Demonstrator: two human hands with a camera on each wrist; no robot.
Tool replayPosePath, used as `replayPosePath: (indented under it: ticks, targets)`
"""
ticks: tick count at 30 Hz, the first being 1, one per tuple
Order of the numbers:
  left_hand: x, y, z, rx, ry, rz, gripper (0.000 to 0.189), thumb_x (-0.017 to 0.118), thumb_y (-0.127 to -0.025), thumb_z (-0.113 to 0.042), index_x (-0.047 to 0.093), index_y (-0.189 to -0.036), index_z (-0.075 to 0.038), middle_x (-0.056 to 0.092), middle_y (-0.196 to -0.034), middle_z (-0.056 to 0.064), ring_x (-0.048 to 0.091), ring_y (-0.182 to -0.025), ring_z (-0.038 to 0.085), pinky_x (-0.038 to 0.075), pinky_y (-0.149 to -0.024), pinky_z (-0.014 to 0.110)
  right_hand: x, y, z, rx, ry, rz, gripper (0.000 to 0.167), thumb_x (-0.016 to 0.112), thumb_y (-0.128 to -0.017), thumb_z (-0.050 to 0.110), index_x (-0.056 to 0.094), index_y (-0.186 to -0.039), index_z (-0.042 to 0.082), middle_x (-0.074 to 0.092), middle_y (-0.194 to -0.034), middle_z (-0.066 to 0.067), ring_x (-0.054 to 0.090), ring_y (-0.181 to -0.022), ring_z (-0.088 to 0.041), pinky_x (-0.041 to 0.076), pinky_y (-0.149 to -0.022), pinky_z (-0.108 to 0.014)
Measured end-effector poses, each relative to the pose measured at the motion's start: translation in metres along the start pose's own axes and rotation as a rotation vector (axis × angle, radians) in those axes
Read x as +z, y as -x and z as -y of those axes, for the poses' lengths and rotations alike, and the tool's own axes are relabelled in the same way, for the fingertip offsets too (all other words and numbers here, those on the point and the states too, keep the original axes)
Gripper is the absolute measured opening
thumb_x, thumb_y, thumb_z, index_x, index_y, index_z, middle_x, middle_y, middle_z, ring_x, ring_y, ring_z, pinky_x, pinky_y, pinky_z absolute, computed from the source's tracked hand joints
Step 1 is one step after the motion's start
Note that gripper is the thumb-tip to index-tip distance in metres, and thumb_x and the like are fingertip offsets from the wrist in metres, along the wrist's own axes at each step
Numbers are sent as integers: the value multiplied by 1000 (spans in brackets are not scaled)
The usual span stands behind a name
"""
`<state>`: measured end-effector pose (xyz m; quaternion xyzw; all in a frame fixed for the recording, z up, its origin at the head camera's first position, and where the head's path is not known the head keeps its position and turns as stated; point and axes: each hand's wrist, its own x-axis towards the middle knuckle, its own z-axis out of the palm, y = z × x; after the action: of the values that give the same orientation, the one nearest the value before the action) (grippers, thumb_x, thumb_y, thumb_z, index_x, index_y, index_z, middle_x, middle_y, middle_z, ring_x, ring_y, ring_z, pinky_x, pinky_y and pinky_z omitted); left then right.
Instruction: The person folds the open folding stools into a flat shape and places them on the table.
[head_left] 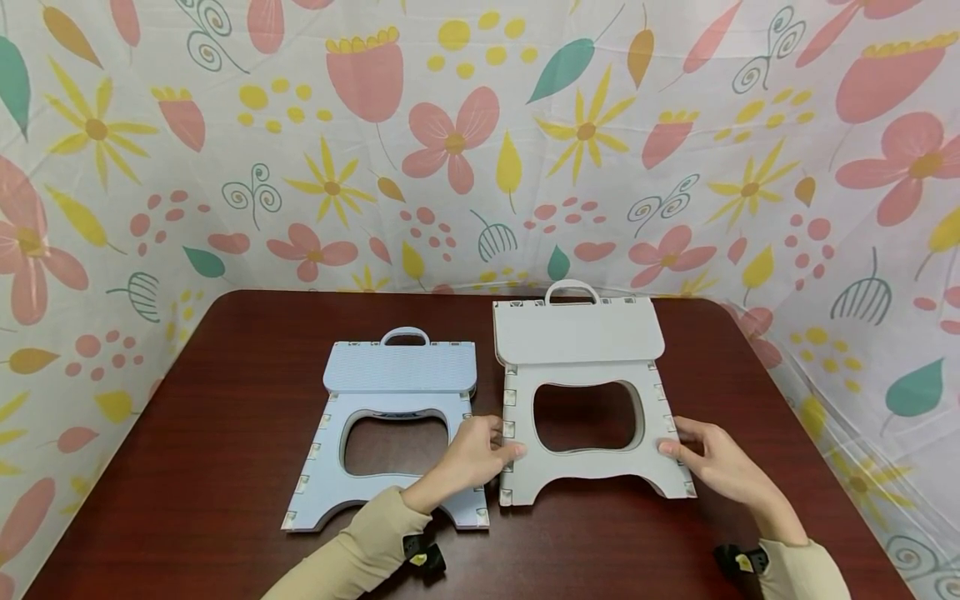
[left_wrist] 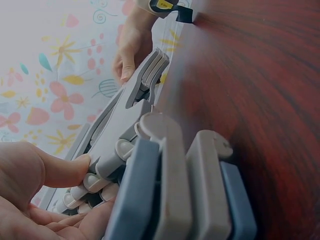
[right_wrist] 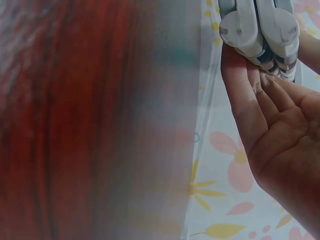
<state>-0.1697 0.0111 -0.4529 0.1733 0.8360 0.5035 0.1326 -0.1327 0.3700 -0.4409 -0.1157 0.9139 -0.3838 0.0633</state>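
A white folding stool, folded flat, is held between both hands at its lower sides. My left hand grips its left edge, thumb on the top face; in the left wrist view the fingers of that hand curl beneath the hinged edge. On the opposite edge my right hand pinches the stool the same way, its fingers under the side in the right wrist view. A light blue folding stool, smaller and also folded flat, lies just left of the white one, partly hidden under my left forearm.
Both stools are on a dark reddish-brown table with rounded far corners. Behind it and along the sides hangs a flower-patterned curtain. Each wrist wears a black strap over a beige sleeve.
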Motion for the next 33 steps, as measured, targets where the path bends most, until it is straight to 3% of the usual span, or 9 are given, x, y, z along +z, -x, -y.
replayPosePath:
  ticks: [15, 27, 33]
  targets:
    - [-1, 2, -2, -9, 1, 5, 22, 73, -86, -19, 66, -91, 1, 69, -84, 12, 62, -77, 15, 50, -66, 26, 0, -1, -1, 1, -7, 16, 41, 58, -97, 15, 52, -130, -10, 72, -97, -7, 65, -77, 1, 53, -63, -23]
    - [-1, 2, -2, -31, 6, 16, 26, 72, -87, -20, 67, -97, 4, 70, -89, 14, 66, -86, 22, 52, -71, 31, 0, -2, -2, 4, 14, 16, 39, 59, -97, 16, 54, -127, -9, 71, -92, 0, 64, -74, 1, 52, -62, -23]
    - [-1, 2, -2, -37, 1, 17, 25, 72, -87, -20, 67, -95, 3, 70, -87, 13, 64, -81, 17, 51, -68, 28, 0, -3, -2, 23, 27, 19, 41, 58, -98, 18, 54, -128, -10, 71, -96, -6, 64, -76, 2, 52, -63, -23]
